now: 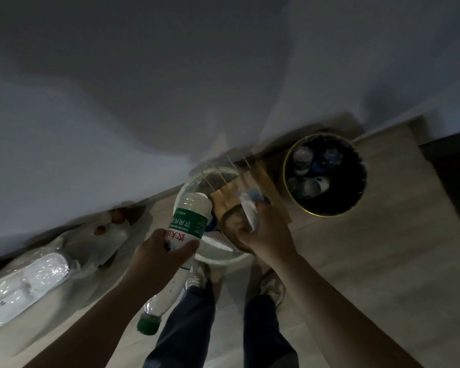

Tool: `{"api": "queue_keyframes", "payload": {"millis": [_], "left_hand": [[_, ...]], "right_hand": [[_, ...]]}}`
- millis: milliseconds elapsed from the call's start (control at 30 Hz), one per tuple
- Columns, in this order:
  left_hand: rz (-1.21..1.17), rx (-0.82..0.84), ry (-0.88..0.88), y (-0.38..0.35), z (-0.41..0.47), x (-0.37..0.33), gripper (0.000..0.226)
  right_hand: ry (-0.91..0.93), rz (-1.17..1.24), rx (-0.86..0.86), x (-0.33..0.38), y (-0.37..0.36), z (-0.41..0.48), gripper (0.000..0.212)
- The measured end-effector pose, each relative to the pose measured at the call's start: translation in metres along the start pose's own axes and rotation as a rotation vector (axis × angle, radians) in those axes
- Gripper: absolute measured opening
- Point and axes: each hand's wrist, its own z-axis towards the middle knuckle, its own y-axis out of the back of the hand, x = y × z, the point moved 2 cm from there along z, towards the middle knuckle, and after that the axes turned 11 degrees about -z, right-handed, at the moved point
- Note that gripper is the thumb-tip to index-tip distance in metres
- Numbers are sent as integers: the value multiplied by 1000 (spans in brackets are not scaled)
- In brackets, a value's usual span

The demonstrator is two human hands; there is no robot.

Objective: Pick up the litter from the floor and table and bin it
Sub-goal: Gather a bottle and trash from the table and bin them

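**Taking the litter to the bin**

The person is standing on the pale wooden floor (pixel 356 264) and looking down. The left hand (pixel 160 258) is gripping a clear plastic water bottle with a green and red label (pixel 190 217) around its middle. Its green cap (pixel 149 324) is pointing back at the person's legs. The bottle is looking empty, so it is probably light.

The right hand (pixel 267 233) is grasping a brown paper bag (pixel 241 191) and a crumpled white and blue scrap (pixel 250 208) together. Both hands are full, likely to save a second trip.

All this litter is hanging in the air over a clear round bowl (pixel 218 258). It is near the round black bin with a gold rim (pixel 286 179), but not in it yet. The bin is already holding bottles and cups. The picture is dark, so I cannot tell what the scrap is.
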Motion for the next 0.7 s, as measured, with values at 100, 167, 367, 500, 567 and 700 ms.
{"api": "queue_keyframes", "payload": {"millis": [100, 167, 367, 500, 567, 700], "left_hand": [[24, -27, -8, -1, 27, 16, 37], [52, -31, -11, -2, 41, 26, 35], [118, -49, -16, 1, 66, 44, 37], [138, -49, -23, -1, 73, 51, 38], [128, -34, -21, -2, 75, 50, 38], [124, 1, -33, -5, 71, 38, 44]], "right_hand": [[-8, -73, 8, -3, -41, 33, 62], [-4, -102, 20, -6, -67, 51, 62], [-18, -255, 89, -25, -115, 76, 61], [-65, -264, 152, -28, -134, 90, 68], [-97, -223, 183, -25, -138, 93, 78], [-57, -75, 232, -19, -127, 82, 99]]}}
